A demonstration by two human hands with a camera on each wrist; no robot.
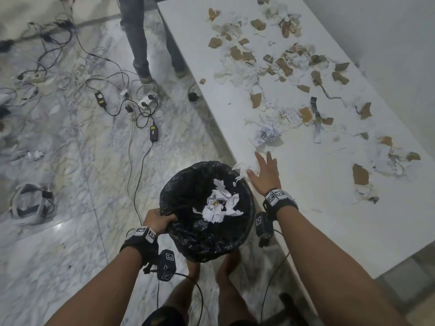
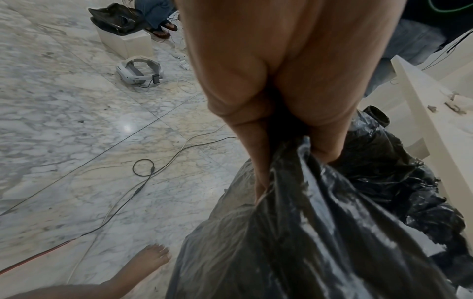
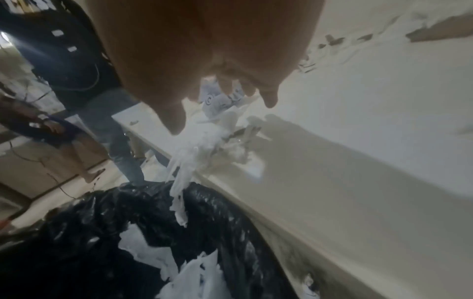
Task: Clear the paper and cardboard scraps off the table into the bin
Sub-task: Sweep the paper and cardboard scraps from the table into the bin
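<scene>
A bin lined with a black bag (image 1: pixel 207 208) stands against the white table's (image 1: pixel 317 231) near edge, with crumpled white paper (image 1: pixel 220 205) inside. My left hand (image 1: pixel 157 220) grips the bag's rim (image 2: pixel 294 172) on the near left side. My right hand (image 1: pixel 264 175) lies flat on the table by the edge with straight fingers, touching white paper scraps (image 1: pixel 240 169) that hang over the edge above the bin (image 3: pixel 179 182). A crumpled paper ball (image 1: pixel 267 135) lies just beyond its fingers. Brown cardboard and white paper scraps (image 1: pixel 282 62) cover much of the table.
Another person's legs (image 1: pixel 141 43) stand by the table's far left side. Cables and power adapters (image 1: pixel 106 97) sprawl over the marble floor, and a white headset (image 1: pixel 30 203) lies at the left. My bare feet (image 1: pixel 226 264) are beneath the bin.
</scene>
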